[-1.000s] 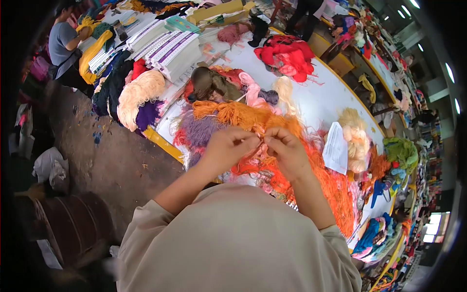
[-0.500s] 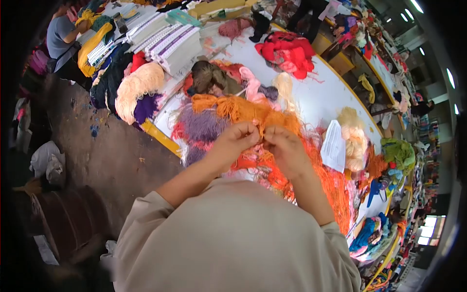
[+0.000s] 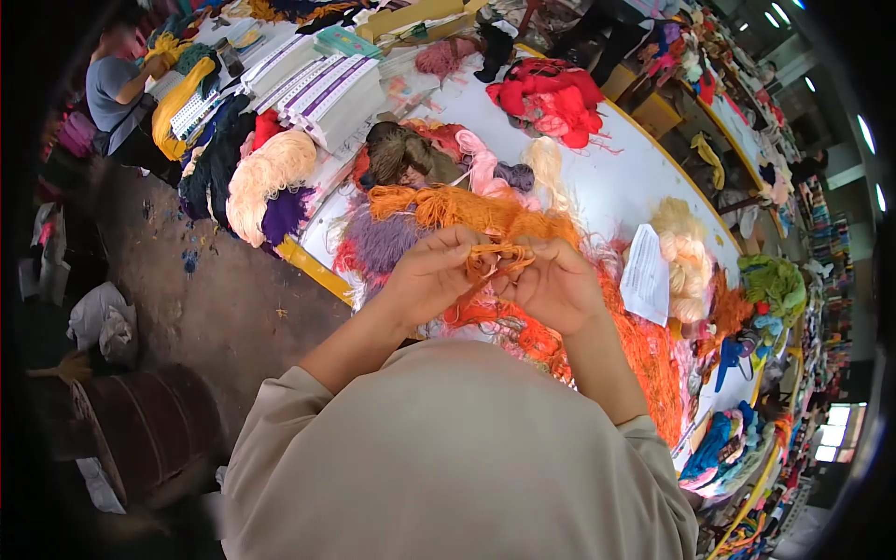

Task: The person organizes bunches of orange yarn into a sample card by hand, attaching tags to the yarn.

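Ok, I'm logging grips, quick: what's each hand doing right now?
Left hand: closed, holding orange yarn.
Right hand: closed, holding the same orange yarn.

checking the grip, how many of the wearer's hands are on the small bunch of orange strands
2: the left hand at the left end of the orange strands, the right hand at the right end. Neither hand is hidden.

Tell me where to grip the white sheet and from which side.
Pinch the white sheet by its upper end, probably from the far side, over the bare tabletop. That end looks uncovered and narrow, while lower down orange yarn and a cream skein crowd its edges. The right hand is nearer, but both it and the left hand hold orange strands, so free it first.
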A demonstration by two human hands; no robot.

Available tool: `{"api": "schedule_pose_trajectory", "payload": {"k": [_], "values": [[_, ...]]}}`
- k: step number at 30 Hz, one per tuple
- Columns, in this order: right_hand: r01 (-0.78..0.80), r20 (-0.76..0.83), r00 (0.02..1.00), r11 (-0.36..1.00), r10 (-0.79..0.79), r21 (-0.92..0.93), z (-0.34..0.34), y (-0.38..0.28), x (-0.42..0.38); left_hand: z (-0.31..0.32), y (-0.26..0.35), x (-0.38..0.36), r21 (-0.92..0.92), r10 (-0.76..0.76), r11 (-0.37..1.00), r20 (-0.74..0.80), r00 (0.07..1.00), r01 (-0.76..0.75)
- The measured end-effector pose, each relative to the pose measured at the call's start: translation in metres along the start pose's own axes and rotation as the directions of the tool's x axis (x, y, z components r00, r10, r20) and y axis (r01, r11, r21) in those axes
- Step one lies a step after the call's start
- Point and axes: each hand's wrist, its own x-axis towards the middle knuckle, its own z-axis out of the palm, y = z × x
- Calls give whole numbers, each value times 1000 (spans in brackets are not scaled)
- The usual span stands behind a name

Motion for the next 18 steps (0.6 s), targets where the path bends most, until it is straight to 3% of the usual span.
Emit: {"api": "schedule_pose_trajectory", "payload": {"k": [3,5,8,11,15,17,18], "values": [[31,-22,999,999,-31,-35,-2,0,-1,0,5,1,68,95,993,10,995,-96],[129,-58,989,985,-137,-114,-11,-1,1,0,8,2,279,212,943,-70,975,-185],[241,-84,961,945,-264,-220,-7,-2,1,4,10,0,353,270,909,-92,958,-222],[267,-65,953,919,-298,-289,-1,-7,0,-6,17,3,432,326,852,4,945,-295],[337,10,933,862,-360,-380,-6,-9,4,4,18,4,567,364,771,-17,931,-291],[372,27,915,815,-403,-443,4,-8,3,7,19,-1,637,214,767,-137,967,-79],[372,25,915,815,-403,-444,5,-8,3,9,19,-1,636,213,768,-137,967,-79]]}}
